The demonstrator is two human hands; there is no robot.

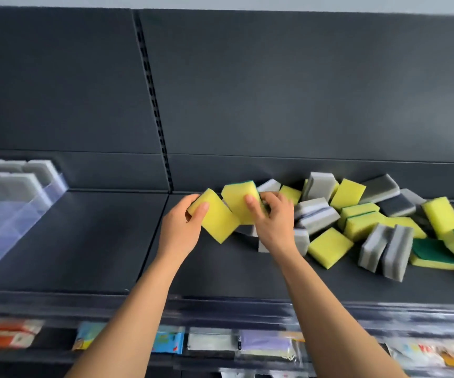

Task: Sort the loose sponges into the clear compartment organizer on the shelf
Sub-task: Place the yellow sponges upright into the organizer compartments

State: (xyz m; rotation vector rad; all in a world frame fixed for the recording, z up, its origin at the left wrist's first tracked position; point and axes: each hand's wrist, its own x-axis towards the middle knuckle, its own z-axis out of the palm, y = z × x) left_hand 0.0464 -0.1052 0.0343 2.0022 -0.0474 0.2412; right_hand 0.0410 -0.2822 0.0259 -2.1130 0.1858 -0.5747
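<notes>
Now, above the dark shelf [84,241], the left hand [183,225] pinches a yellow sponge [216,218] by its corner and the right hand [273,216] curls round a second yellow sponge [238,201] with a green edge, the two sponges touching. Just right of them the pile of loose sponges [356,222], yellow and grey, lies on the same shelf. Well apart at far left stands the clear compartment organizer [7,219], blurred, with what seem to be grey sponges [16,181] in its rear compartments.

Matt foam sponges [329,248] lie on a matt dark shelf [84,236] beside a clear glossy plastic organizer [7,214].
</notes>
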